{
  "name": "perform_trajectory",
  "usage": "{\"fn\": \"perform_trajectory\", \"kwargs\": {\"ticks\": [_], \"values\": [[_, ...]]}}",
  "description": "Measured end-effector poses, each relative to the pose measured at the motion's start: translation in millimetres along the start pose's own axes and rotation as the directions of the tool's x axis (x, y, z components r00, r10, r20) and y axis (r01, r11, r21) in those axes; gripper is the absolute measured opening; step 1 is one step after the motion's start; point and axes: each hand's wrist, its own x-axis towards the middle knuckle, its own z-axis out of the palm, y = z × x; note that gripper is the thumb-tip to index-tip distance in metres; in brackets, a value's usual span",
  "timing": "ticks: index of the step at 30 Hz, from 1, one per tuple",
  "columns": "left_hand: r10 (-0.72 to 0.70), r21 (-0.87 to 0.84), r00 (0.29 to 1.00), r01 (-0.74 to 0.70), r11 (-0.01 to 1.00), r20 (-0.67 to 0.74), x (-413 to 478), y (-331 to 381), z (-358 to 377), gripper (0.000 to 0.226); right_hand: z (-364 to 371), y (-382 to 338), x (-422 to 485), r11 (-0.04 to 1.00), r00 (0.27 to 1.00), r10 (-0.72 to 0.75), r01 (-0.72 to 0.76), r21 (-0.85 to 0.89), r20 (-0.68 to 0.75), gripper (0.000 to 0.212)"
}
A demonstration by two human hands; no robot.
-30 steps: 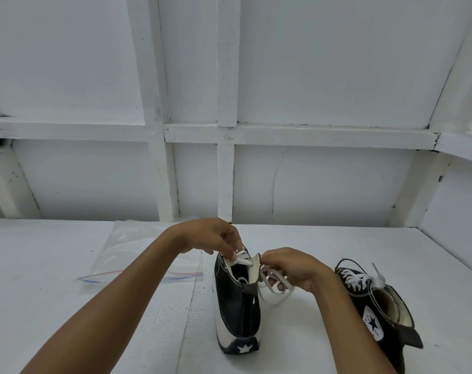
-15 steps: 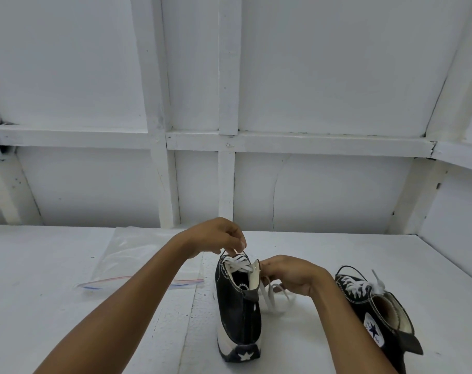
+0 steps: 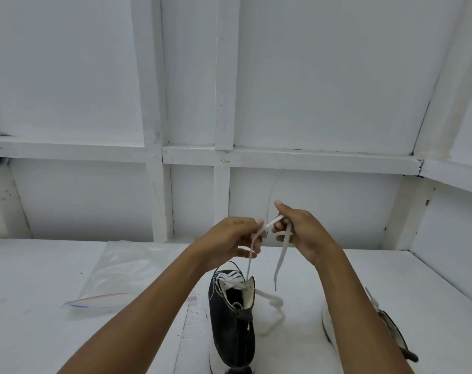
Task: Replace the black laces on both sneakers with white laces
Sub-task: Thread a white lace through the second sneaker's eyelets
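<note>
The white lace [image 3: 282,255] runs up from the black sneaker [image 3: 233,325] standing on the table [image 3: 40,279]; my left hand [image 3: 229,238] and right hand [image 3: 303,233] each pinch it above the collar (one tip dangles). I'd even both ends before tying.

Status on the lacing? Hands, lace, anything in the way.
Left hand and right hand each pinch the flat white lace above the black canvas high-top sneaker. Lace threaded near collar, untied. Nothing blocking; clear zip bag off left.
</note>
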Motion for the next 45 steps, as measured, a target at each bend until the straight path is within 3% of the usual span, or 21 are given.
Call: {"fn": "perform_trajectory", "kwargs": {"ticks": [3,6,9,15,20,22,26,29,36,45], "values": [[0.041,-0.056,0.993,-0.047,0.997,-0.112,5.1,6.6,-6.9,0.030,-1.1,-1.7,-2.5,0.981,0.999,-0.002,0.011,0.193,-0.045,0.038],[0.029,0.127,0.969,0.003,0.992,-0.246,8.0,-3.8,-19.9,0.031,-1.7,-3.7,-3.4,0.934,0.995,-0.041,0.071,0.350,-0.092,0.051],[-0.019,0.321,0.933,0.143,0.936,-0.359,9.6,-20.0,-29.9,0.027,-0.4,-6.1,-3.4,0.904,0.994,-0.084,0.108,0.413,-0.075,0.054],[-0.108,0.485,0.928,0.284,0.827,-0.357,3.2,-31.4,-34.5,0.026,9.6,-2.6,-2.5,0.837,0.991,-0.129,0.093,0.539,0.028,0.027],[0.012,0.680,0.930,0.260,0.685,-0.368,-10.9,-25.3,-43.1,0.033,15.8,6.5,-7.5,0.994,0.973,-0.053,0.029,0.109,0.224,0.021],[-0.065,0.690,0.935,0.302,0.657,-0.348,-18.3,-18.5,-46.7,0.035,19.1,8.3,-11.1,0.997,0.952,-0.011,0.033,-0.068,0.305,0.007],[-0.397,0.715,0.895,0.412,0.565,-0.203,-37.3,-10.2,-44.3,0.034,31.0,12.0,-10.5,0.899,0.913,0.124,0.062,-0.433,0.389,0.019],[-0.440,0.671,0.881,0.434,0.601,-0.175,-47.2,-12.8,-43.3,0.022,45.3,13.5,-7.6,0.774,0.904,0.194,0.097,-0.626,0.380,0.007],[-0.460,0.480,0.872,0.479,0.734,-0.167,-59.5,-24.2,-45.0,0.017,68.1,24.8,-2.5,0.564,0.867,0.340,0.121,-0.817,0.363,0.006],[-0.449,0.421,0.879,0.473,0.774,-0.161,-59.4,-27.5,-43.8,0.025,76.3,36.6,-0.2,0.522,0.878,0.349,0.107,-0.846,0.327,0.022]]}}
